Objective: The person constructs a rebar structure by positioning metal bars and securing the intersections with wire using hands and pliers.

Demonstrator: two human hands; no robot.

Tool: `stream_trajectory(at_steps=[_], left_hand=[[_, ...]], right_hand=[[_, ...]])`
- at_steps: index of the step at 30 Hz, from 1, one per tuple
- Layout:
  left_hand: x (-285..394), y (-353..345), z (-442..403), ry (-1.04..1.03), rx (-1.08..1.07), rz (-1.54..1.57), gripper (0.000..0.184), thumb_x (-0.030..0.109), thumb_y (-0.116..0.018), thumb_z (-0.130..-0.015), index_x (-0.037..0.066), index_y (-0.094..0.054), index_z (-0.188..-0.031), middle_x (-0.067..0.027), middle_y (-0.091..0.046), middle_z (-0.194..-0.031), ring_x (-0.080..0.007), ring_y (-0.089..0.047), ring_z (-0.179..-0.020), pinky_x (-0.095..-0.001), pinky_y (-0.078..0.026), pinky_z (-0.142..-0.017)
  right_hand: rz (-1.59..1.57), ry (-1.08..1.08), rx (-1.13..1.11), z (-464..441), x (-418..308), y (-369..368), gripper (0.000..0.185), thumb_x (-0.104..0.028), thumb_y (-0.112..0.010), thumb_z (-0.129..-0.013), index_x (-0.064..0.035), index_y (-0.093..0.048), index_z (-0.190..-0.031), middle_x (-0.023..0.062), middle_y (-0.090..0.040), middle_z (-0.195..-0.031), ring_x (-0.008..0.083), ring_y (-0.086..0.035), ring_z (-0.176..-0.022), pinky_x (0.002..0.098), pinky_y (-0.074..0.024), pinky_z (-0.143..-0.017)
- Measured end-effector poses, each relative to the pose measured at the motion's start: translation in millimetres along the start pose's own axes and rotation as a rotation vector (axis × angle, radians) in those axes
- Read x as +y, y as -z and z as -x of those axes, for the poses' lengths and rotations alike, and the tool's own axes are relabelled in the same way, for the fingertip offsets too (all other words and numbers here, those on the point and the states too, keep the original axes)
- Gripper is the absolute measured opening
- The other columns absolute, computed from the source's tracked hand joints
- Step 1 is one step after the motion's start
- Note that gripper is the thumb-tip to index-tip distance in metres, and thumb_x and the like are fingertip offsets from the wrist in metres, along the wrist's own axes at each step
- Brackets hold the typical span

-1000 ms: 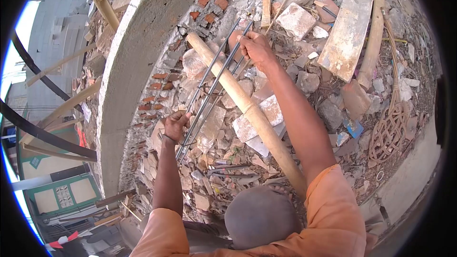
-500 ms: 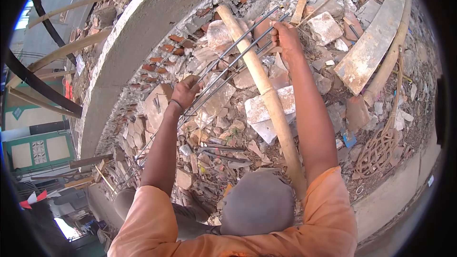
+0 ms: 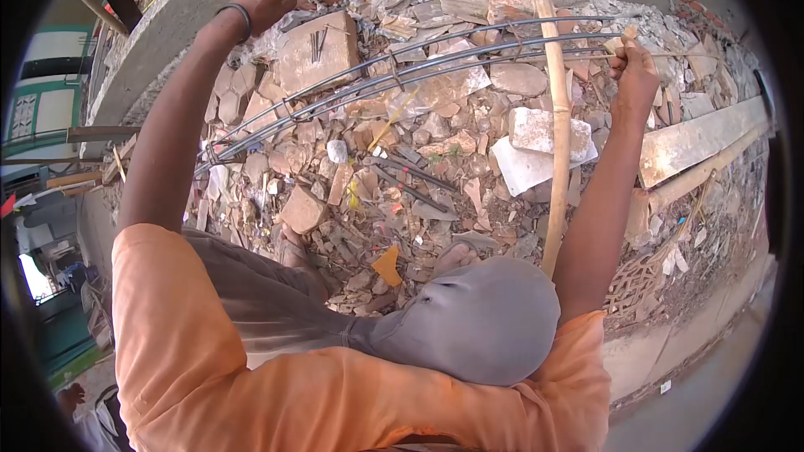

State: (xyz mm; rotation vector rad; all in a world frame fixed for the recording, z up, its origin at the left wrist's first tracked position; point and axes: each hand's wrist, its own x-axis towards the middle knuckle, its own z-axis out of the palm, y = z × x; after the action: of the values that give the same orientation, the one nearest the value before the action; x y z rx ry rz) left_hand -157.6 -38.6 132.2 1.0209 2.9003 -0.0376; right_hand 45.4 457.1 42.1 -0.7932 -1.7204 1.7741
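A long steel rebar cage (image 3: 394,75), with thin cross ties along its rods, stretches over the rubble and crosses a bamboo pole (image 3: 559,117). My right hand (image 3: 634,71) is closed at the cage's right end, fingertips pinched by the rod tips. My left hand (image 3: 266,2), with a dark band at the wrist, is off the cage at upper left, fingers apart and holding nothing I can see. Just below and right of it is a flat brick-coloured block (image 3: 335,59) with several short dark metal pieces (image 3: 318,44) on top.
Broken bricks and concrete chunks cover the ground around my feet. A low concrete wall (image 3: 159,50) curves along the far left. A whitish plank (image 3: 703,141) lies at right. A white-crusted chunk (image 3: 548,134) sits beside the pole. Dark rods (image 3: 410,180) lie near the middle.
My left hand has let go of the cage and moved up and left towards the block. My right hand stays at the cage's end. The view has turned, so the cage now runs flatter.
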Motion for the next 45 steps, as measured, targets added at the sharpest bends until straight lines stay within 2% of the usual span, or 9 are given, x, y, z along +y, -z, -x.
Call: stream_trajectory(at_steps=[3,6,7,11,15,21,25,34,45], left_hand=[[-12,26,44,0.04,-0.111,-0.017,0.032,0.024,-0.063,-0.09,0.011,-0.062,-0.119,-0.0146,-0.065,-0.112,-0.03,-0.066,-0.1,-0.0407,-0.051,-0.087],[-38,21,80,-0.229,-0.22,-0.067,0.037,0.027,-0.059,-0.09,0.004,-0.06,-0.12,-0.019,-0.062,-0.12,-0.036,-0.058,-0.113,-0.0437,-0.046,-0.097],[-34,21,93,-0.16,-0.281,-0.048,0.038,0.027,-0.059,-0.091,0.004,-0.06,-0.121,-0.0187,-0.061,-0.12,-0.0356,-0.058,-0.114,-0.0434,-0.046,-0.097],[-40,8,142,-0.064,-0.413,-0.009,0.039,0.031,-0.057,-0.093,0.006,-0.059,-0.122,-0.0149,-0.061,-0.124,-0.0329,-0.059,-0.113,-0.042,-0.047,-0.098],[-84,-46,173,-0.103,-0.347,-0.012,0.035,0.028,-0.059,-0.091,0.007,-0.061,-0.119,-0.0143,-0.064,-0.115,-0.0321,-0.062,-0.106,-0.0418,-0.049,-0.092],[-102,-69,165,-0.135,-0.219,0.132,0.029,0.02,-0.062,-0.089,0.003,-0.061,-0.113,-0.0156,-0.064,-0.111,-0.0354,-0.062,-0.103,-0.0438,-0.049,-0.089],[-81,-74,159,-0.289,-0.009,0.409,0.022,0.017,-0.059,-0.089,0.001,-0.063,-0.104,-0.0163,-0.062,-0.106,-0.0373,-0.061,-0.097,-0.0444,-0.048,-0.087],[-40,-93,146,-0.466,-0.106,0.594,0.021,0.016,-0.06,-0.087,0.004,-0.066,-0.103,-0.0173,-0.062,-0.11,-0.0359,-0.059,-0.104,-0.0431,-0.049,-0.089],[10,-82,152,-0.541,-0.134,0.693,0.016,0.014,-0.066,-0.087,0.002,-0.066,-0.098,-0.0162,-0.065,-0.102,-0.0345,-0.062,-0.095,-0.0415,-0.05,-0.085]], right_hand=[[0.136,-0.002,-0.352,81,-13,-49,0.021,-0.018,-0.058,-0.094,0.0,-0.065,-0.102,0.0019,-0.06,-0.079,0.0065,-0.052,-0.064,0.0213,-0.0416,-0.056],[0.4,-0.173,-0.842,157,18,-90,0.022,-0.021,-0.059,-0.094,-0.0019,-0.066,-0.101,0.001,-0.061,-0.079,0.0068,-0.055,-0.067,0.0232,-0.043,-0.059],[0.608,-0.148,-1.014,174,37,-100,0.022,-0.023,-0.059,-0.096,-0.0021,-0.064,-0.103,-0.0006,-0.059,-0.081,0.0063,-0.055,-0.067,0.0236,-0.0432,-0.059],[0.829,-0.096,-1.223,244,102,-125,0.024,-0.024,-0.062,-0.092,-0.0021,-0.065,-0.101,0.0127,-0.069,-0.087,0.0193,-0.066,-0.073,0.0341,-0.0497,-0.071],[0.797,-0.159,-1.115,300,132,-151,0.02,-0.02,-0.067,-0.087,-0.002,-0.064,-0.095,0.0141,-0.067,-0.086,0.0251,-0.067,-0.081,0.0393,-0.0493,-0.075],[1.12,0.535,-0.861,339,143,-189,0.032,-0.022,-0.073,-0.078,-0.0028,-0.059,-0.1,0.0164,-0.056,-0.101,0.035,-0.058,-0.097,0.047,-0.0471,-0.078],[1.154,0.498,-0.928,352,143,-190,0.038,-0.028,-0.071,-0.08,-0.0014,-0.057,-0.103,0.0189,-0.054,-0.104,0.0367,-0.058,-0.098,0.0481,-0.0487,-0.079],[1.256,0.354,-1.022,355,155,-210,0.029,-0.02,-0.058,-0.086,0.0035,-0.052,-0.103,0.0224,-0.058,-0.1,0.0387,-0.062,-0.095,0.0482,-0.0514,-0.077],[0.59,0.064,-0.887,353,126,-178,0.021,-0.019,-0.05,-0.092,-0.0028,-0.046,-0.105,0.018,-0.058,-0.094,0.0355,-0.061,-0.09,0.045,-0.045,-0.079]])
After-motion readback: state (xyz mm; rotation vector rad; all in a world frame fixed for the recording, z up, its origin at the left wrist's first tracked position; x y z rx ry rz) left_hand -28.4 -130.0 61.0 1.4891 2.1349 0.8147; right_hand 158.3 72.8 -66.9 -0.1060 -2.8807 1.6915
